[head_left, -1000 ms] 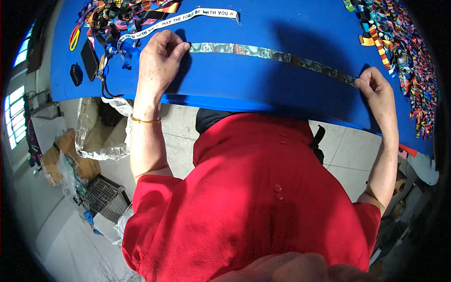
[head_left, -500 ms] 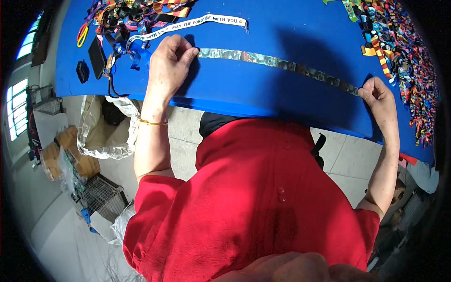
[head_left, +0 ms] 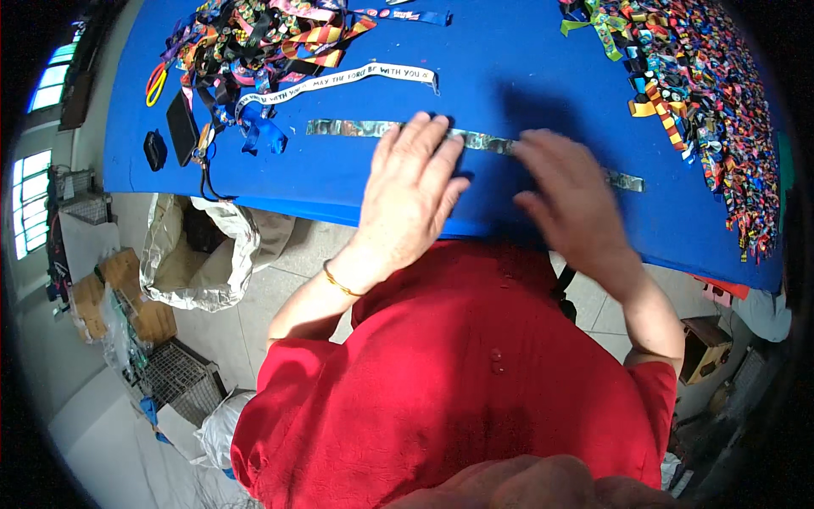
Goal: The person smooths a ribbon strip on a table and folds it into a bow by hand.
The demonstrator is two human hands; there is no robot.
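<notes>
On the blue table (head_left: pixel 526 51), seen from the head camera, a heap of coloured ribbons and lanyards (head_left: pixel 254 34) crowds the far left corner, with one white printed ribbon (head_left: pixel 339 82) stretched out just in front of it; a black phone (head_left: pixel 182 127) and a small black fob (head_left: pixel 155 150) lie at the left edge, and a pair of orange-handled scissors (head_left: pixel 155 83) sits beyond them; a second, denser pile of ribbons (head_left: pixel 712 93) runs down the right side of the table; below the table's near edge a crumpled silver bag (head_left: pixel 199 254) and a wire crate (head_left: pixel 178 382) stand on the floor; nothing lies between the hands and the strip they work on. One silvery patterned strip (head_left: pixel 348 128) lies flat across the middle of the table, parallel to its near edge, below the white ribbon; the left hand (head_left: pixel 415 187) rests palm-down with fingers spread and flat, its fingertips pressing on the strip near its middle; the right hand (head_left: pixel 568 191) is blurred, fingers loosely open over the strip just to the right, and whether it touches the strip cannot be told; the strip's ends show free to either side of the two hands.
</notes>
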